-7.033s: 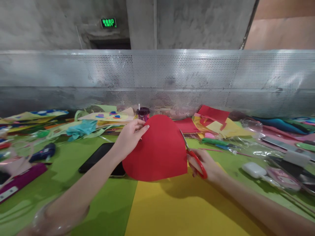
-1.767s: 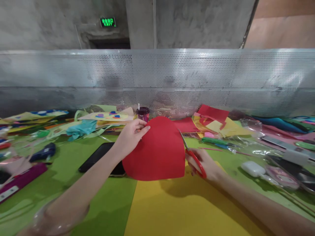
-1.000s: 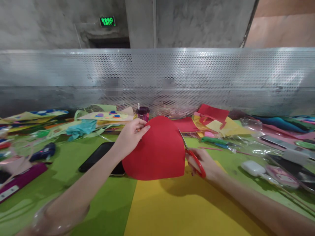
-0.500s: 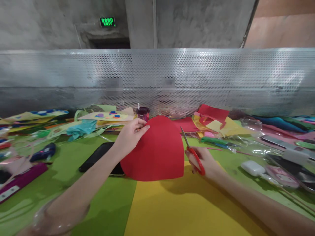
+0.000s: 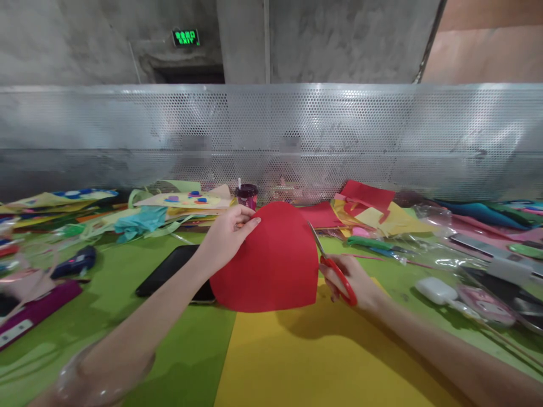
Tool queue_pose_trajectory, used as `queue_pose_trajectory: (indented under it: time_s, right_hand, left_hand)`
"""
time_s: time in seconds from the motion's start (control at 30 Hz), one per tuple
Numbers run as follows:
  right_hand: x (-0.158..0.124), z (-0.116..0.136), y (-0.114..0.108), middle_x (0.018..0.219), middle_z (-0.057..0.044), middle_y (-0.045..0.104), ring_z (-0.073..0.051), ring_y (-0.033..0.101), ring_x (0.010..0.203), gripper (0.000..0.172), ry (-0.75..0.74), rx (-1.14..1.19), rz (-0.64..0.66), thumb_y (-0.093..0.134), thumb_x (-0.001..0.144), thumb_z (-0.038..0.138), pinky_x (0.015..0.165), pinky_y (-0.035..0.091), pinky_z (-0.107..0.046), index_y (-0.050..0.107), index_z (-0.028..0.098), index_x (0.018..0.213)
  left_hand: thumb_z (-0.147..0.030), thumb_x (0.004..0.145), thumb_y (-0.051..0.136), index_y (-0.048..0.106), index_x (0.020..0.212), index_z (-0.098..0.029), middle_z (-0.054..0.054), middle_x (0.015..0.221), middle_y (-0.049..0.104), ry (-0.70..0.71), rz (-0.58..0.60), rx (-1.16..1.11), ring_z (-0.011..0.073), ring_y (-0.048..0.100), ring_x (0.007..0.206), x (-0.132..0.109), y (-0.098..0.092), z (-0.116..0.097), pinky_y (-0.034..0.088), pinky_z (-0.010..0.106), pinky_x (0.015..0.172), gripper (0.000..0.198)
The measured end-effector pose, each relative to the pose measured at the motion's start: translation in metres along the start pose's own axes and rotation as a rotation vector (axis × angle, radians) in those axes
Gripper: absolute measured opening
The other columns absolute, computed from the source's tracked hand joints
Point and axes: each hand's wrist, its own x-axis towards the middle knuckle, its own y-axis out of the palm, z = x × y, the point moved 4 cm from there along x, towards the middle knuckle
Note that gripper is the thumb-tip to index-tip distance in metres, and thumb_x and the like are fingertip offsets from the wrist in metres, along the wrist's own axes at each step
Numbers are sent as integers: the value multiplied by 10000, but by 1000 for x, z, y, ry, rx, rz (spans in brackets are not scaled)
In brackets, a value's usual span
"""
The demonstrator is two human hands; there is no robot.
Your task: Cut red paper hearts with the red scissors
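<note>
My left hand pinches the upper left edge of a rounded red paper sheet and holds it upright above the table. My right hand grips red-handled scissors, fingers through the loops. The blades point up and touch the red sheet's right edge. Under both hands lies a yellow sheet on a green table cover.
A black phone lies left of the red sheet. A dark cup stands behind it. Coloured paper scraps and cut-outs pile along the back. White earbud case, plastic bags and a purple tool lie at the sides. A perforated metal panel closes the far edge.
Half a second ago the scissors stood a little apart from the red sheet; now the blades are back at its right edge. My left hand keeps its grip.
</note>
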Motion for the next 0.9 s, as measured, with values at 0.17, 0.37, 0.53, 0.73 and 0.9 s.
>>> queue_pose_trajectory:
  time_s: [0.17, 0.37, 0.53, 0.73, 0.9]
  right_hand:
    - [-1, 1, 1, 423, 70, 404, -91, 443, 367, 188, -4, 6, 18, 486, 732, 345, 383, 416, -210, 489, 170, 664]
    - [0, -2, 1, 435, 66, 422, -89, 436, 379, 149, -6, 28, 25, 486, 725, 309, 392, 421, -207, 507, 166, 688]
    - [0, -2, 1, 447, 62, 422, -92, 437, 389, 125, -6, 28, 36, 488, 710, 288, 394, 425, -212, 496, 166, 683]
    - [0, -3, 1, 447, 58, 422, -97, 442, 387, 143, -1, 10, 26, 490, 708, 307, 390, 422, -216, 498, 167, 681]
    - [1, -3, 1, 449, 50, 438, -104, 450, 380, 168, 6, -9, 38, 476, 715, 311, 386, 416, -225, 540, 157, 721]
  left_hand:
    - [-411, 771, 532, 533, 876, -193, 33, 806, 624, -9, 4, 2, 161, 565, 664, 0, 1, 1, 401, 265, 547, 242]
    - [-405, 774, 529, 531, 872, -193, 24, 792, 619, -3, 5, 3, 155, 562, 649, 1, 2, 2, 396, 261, 541, 234]
    - [-383, 776, 536, 534, 869, -188, 24, 803, 624, -9, -2, 1, 153, 571, 673, 1, 2, 1, 408, 262, 565, 217]
    - [-395, 776, 536, 530, 861, -189, 22, 796, 618, 5, 2, -1, 153, 576, 683, 1, 2, 2, 413, 260, 564, 222]
    - [-404, 773, 537, 528, 865, -193, 26, 808, 620, -18, 0, 1, 147, 562, 652, 0, 2, 3, 403, 255, 530, 231]
